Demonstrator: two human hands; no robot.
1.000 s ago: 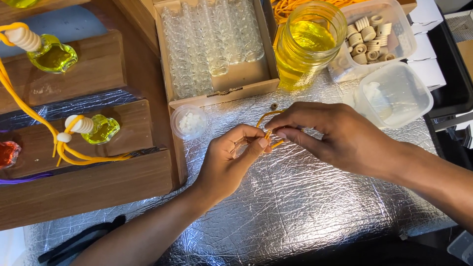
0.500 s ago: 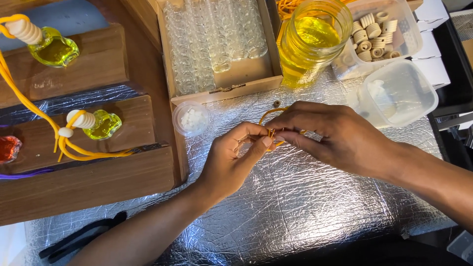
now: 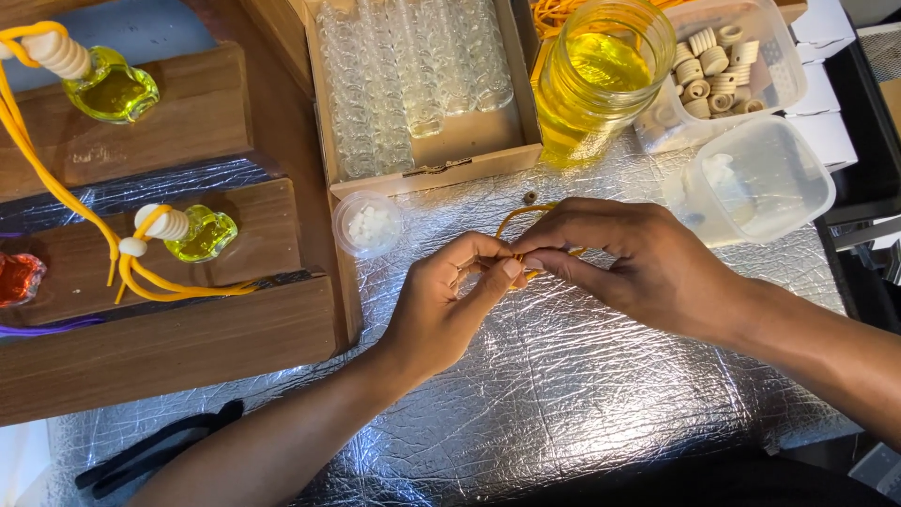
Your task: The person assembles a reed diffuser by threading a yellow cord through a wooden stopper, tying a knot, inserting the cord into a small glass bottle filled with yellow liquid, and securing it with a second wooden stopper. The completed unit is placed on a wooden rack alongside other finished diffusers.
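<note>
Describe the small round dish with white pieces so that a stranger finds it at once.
Start at the cardboard box of clear bottles. At its front left corner, on the silver mat, sits the small round dish. Unlike the larger tubs, it is tiny, clear, lidless, and holds white pieces.

Crinkled shiny foil mat (image 3: pixel 563 413); matt wooden blocks (image 3: pixel 169 329); glossy glass jar (image 3: pixel 601 80); translucent plastic tub (image 3: pixel 760 178); soft yellow cord (image 3: pixel 511 221).

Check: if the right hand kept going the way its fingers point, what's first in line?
The right hand points left, so it would meet the left hand first: their fingertips already meet on the yellow cord. Beyond that, probably the wooden block; depth unclear.
</note>
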